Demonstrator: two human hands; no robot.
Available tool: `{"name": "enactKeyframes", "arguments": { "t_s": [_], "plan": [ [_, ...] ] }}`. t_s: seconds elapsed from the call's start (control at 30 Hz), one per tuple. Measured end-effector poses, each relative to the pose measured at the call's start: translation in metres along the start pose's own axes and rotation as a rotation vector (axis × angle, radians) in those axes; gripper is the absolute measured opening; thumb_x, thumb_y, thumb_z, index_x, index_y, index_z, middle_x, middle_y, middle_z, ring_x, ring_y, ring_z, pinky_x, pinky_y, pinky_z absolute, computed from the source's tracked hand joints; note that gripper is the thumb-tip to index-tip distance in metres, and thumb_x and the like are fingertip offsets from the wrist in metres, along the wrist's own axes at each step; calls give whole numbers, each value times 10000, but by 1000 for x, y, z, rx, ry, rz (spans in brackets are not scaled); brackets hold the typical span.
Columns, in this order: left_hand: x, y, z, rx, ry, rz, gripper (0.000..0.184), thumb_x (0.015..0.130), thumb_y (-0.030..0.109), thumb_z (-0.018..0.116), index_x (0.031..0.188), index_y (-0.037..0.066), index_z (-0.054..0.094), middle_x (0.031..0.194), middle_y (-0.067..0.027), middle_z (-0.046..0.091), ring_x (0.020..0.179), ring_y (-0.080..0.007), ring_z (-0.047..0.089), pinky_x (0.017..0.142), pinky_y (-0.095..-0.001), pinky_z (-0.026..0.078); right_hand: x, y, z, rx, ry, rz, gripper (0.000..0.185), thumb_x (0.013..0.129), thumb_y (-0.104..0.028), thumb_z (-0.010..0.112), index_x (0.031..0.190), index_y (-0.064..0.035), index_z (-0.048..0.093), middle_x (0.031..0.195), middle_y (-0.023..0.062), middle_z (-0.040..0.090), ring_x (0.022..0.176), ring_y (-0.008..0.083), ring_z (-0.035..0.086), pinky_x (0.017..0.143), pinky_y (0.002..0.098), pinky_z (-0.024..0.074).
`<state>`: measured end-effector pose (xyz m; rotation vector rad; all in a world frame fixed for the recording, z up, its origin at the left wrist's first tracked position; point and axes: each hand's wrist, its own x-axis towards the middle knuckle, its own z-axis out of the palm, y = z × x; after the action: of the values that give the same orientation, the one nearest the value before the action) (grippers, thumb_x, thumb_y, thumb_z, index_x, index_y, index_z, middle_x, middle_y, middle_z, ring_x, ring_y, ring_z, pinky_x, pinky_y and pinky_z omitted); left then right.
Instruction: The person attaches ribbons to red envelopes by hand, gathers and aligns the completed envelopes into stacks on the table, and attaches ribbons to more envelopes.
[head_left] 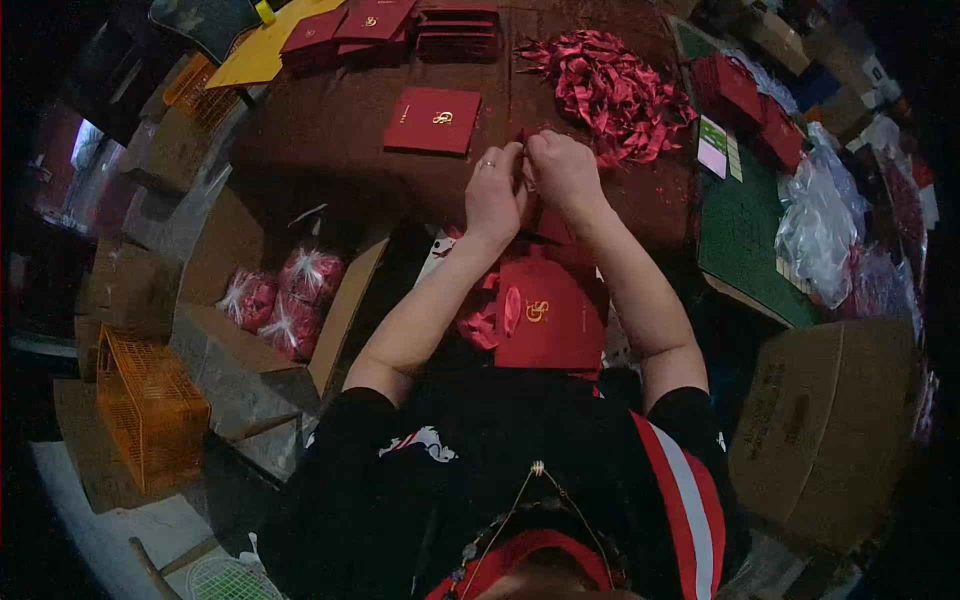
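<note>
My left hand (496,188) and my right hand (564,172) meet above the near edge of the brown-covered table, fingers pinched together. A bit of dark red ribbon (520,134) shows between the fingertips; most of it is hidden by them. Below my wrists, a red paper gift bag (562,318) with gold lettering rests at my lap, with loose pink-red ribbon (482,318) beside it. Just beyond my left hand lies a flat red bag (434,120) with a gold logo. A heap of crinkled red ribbons (615,90) sits beyond my right hand.
Stacked red bags (458,34) stand at the table's back. An open carton (345,310) at left holds plastic-wrapped red bundles (290,300). An orange crate (150,410) is farther left. At right are a green board (738,240), clear plastic bags (820,225) and a large carton (825,430).
</note>
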<state>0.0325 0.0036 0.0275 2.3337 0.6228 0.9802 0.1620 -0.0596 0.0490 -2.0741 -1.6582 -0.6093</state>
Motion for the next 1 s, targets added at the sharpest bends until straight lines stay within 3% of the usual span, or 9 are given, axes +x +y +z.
{"name": "enactKeyframes", "arguments": {
  "t_s": [0.1,0.23,0.4,0.47,0.57,0.67,0.7,0.87,1.0],
  "plan": [
    [3,-8,1,-95,-40,-37,516,839,86,688,1321,56,505,1196,-191,560,1125,-400,552,942,-483,453,4,12,-8,206,-57,-28,127,847,-193,661,838,-67,642,871,99,618,831,297,647,701,419,538],
    [17,-36,3,-506,-147,-38,319,870,85,668,1180,9,655,1056,-146,608,937,-269,650,794,-327,522,-11,33,3,437,-29,231,188,834,-263,772,921,-101,735,891,74,633,842,257,655,725,381,523],
    [25,-48,14,-381,-158,-17,219,860,93,707,1073,41,720,1004,-139,610,843,-246,675,769,-343,549,-26,41,26,715,-160,518,244,810,-306,793,931,-98,753,937,77,664,865,246,662,764,372,523],
    [26,-47,17,-297,-178,-30,183,891,92,695,1064,33,701,974,-70,560,795,-179,580,708,-327,486,-32,50,40,870,-177,537,240,803,-284,792,936,-88,758,932,79,670,887,243,662,804,386,527],
    [28,-48,22,-29,-86,137,131,884,129,683,965,25,684,988,-102,577,851,-259,634,727,-375,511,-33,47,39,896,-122,475,216,799,-266,794,900,-78,759,956,80,659,894,256,656,814,392,527],
    [31,-43,22,223,-132,256,131,923,167,613,929,47,666,982,-89,575,835,-329,646,687,-439,530,-41,44,33,588,-25,330,391,763,-292,832,1075,-106,688,1129,75,551,888,245,637,791,358,531],
    [33,-43,20,270,-161,254,133,920,185,610,912,65,665,980,-85,575,818,-342,648,673,-456,533,-43,46,32,598,-113,387,519,741,-295,855,1170,-116,623,1174,83,508,842,210,611,774,345,530],
    [32,-25,-3,458,-349,116,72,865,120,608,881,70,657,1012,-122,582,868,-362,650,741,-479,524,-45,44,33,634,-6,330,562,730,-260,871,1190,-103,590,1156,98,501,812,202,584,772,345,527],
    [32,-51,-46,571,-362,-36,110,838,72,608,942,67,644,1036,-152,585,915,-387,632,766,-500,512,-41,41,16,604,-157,461,553,749,-295,852,1202,-111,595,1220,102,495,999,268,597,845,390,522]
  ]
}}
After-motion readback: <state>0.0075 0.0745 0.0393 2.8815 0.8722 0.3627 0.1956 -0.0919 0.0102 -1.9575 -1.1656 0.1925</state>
